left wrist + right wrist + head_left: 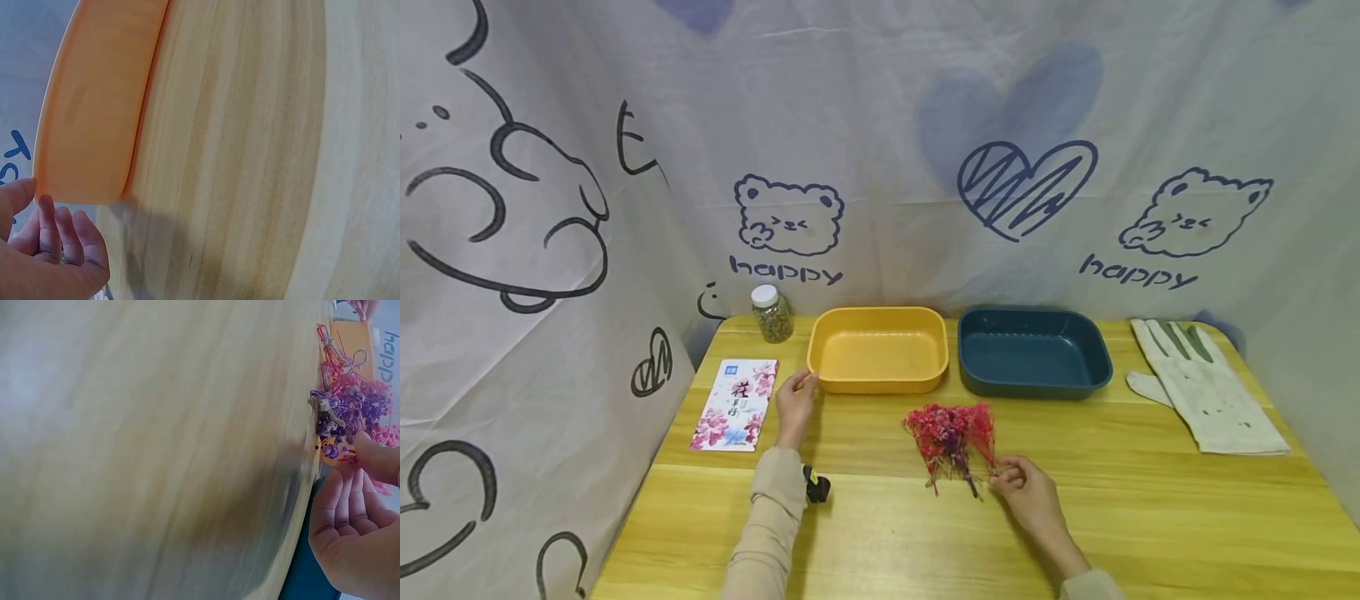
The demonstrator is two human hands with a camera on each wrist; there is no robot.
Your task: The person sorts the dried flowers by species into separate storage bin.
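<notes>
Left hand (795, 404) pinches the yellow tray (880, 387) at its left end, right hand (1028, 497) pinches the flowers (951, 429) by their right edge on the table (895, 550) in front; dry-looking, they could shed or snap if tugged one-sided.

The table (887, 533) in front of me is yellowish, streaked wood. Along its far side stand a lidded jar (773, 320), a yellow tray (880, 357) and a dark blue tray (1032, 360); a flowered packet (734, 406) lies left, a work glove (1213, 396) (rather smudged) right.
</notes>
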